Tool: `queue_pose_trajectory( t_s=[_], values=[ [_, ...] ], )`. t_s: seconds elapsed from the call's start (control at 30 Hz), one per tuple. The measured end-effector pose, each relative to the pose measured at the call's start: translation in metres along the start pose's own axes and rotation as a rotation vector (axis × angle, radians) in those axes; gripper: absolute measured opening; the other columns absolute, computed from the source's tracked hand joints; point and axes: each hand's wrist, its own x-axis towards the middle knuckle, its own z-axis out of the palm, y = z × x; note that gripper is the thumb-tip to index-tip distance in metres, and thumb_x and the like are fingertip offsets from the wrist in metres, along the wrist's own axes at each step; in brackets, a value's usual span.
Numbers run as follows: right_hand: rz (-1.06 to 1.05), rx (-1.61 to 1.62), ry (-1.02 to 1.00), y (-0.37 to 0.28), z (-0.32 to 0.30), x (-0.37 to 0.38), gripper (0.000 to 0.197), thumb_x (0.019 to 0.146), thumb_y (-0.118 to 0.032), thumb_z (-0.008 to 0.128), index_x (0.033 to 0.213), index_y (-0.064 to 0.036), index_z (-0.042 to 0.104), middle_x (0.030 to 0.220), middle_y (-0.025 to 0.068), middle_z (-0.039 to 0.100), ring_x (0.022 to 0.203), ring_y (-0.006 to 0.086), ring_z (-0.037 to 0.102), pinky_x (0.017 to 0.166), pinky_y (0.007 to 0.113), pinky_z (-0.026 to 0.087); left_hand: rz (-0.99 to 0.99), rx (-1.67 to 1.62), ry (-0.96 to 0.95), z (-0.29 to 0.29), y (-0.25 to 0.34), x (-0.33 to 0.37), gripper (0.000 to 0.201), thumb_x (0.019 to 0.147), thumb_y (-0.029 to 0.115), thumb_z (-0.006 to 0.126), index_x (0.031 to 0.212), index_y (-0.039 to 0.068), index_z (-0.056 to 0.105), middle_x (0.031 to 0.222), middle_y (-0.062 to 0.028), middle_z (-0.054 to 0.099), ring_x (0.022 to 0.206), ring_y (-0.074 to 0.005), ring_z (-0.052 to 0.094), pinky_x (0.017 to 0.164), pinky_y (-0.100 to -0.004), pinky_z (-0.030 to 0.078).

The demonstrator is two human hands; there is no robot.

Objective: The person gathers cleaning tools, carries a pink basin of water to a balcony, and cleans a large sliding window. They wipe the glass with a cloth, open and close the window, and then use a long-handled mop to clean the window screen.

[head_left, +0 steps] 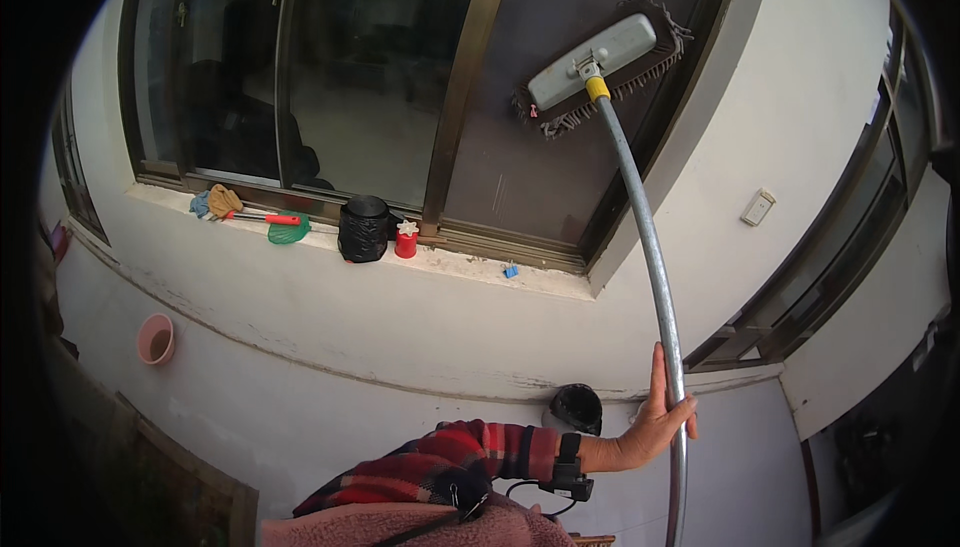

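One hand (655,425), in a red plaid sleeve with a black wrist device, is wrapped around the metal pole (650,247) of a flat mop; whether it is the left or the right cannot be told. The mop head (598,65), grey with a fringed pad, lies against the dark window pane (520,147) above the sill (450,262). On the sill stand a black pot (363,230) and a red cup (406,242).

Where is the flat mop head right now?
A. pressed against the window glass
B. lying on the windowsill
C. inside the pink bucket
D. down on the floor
A: the mop head lies flat on the dark window pane, high above the windowsill, at the end of the metal pole that a hand holds.
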Motion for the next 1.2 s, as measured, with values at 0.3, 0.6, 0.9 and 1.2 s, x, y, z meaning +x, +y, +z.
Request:
queue_pose_trajectory(
  t_s=[0.3, 0.6, 0.9, 1.2],
  values=[
    [-0.091, 0.101, 0.19, -0.017, -0.055, 0.081, 0.036, 0.078, -0.027, 0.061, 0.113, -0.0187, 0.058, 0.062, 0.0157, 0.061, 0.058, 0.034, 0.06, 0.051, 0.043, 0.046, 0.098, 0.026, -0.018, 0.039, 0.051, 0.077, 0.083, 0.094, 0.01, 0.039, 0.135, 0.026, -0.032, 0.078, -0.0065, 0.049, 0.056, -0.0126, 0.052, 0.051, -0.0289, 0.051],
    [-0.391, 0.846, -0.092, -0.184, -0.091, 0.119, 0.031, 0.082, -0.02, 0.065, 0.104, 0.0009, 0.059, 0.055, -0.0007, 0.051, 0.049, 0.0067, 0.043, 0.043, 0.028, 0.037, 0.314, 0.308, -0.077, 0.047, 0.156, 0.198, 0.082, 0.091, 0.012, 0.044, 0.141, 0.018, -0.021, 0.078, -0.0049, 0.046, 0.053, -0.0088, 0.049, 0.044, -0.0262, 0.049],
    [-0.543, 1.369, -0.332, -0.377, -0.201, 0.103, 0.022, 0.084, -0.008, 0.063, 0.103, 0.0012, 0.055, 0.058, -0.0051, 0.048, 0.049, 0.0056, 0.042, 0.043, 0.023, 0.035, 0.393, 0.598, -0.138, 0.055, 0.274, 0.314, 0.086, 0.087, 0.013, 0.05, 0.142, 0.014, -0.016, 0.111, -0.0202, 0.041, 0.068, -0.0151, 0.057, 0.047, -0.0266, 0.053],
    [-0.77, 1.591, -0.479, -0.492, -0.285, 0.093, 0.036, 0.086, -0.015, 0.063, 0.112, 0.0002, 0.044, 0.058, 0.0009, 0.047, 0.042, 0.0106, 0.045, 0.04, 0.025, 0.036, 0.286, 0.77, -0.025, 0.028, 0.331, 0.365, 0.088, 0.084, 0.008, 0.053, 0.143, 0.018, -0.011, 0.092, -0.0138, 0.05, 0.061, -0.0151, 0.054, 0.045, -0.0263, 0.051]
  ],
)
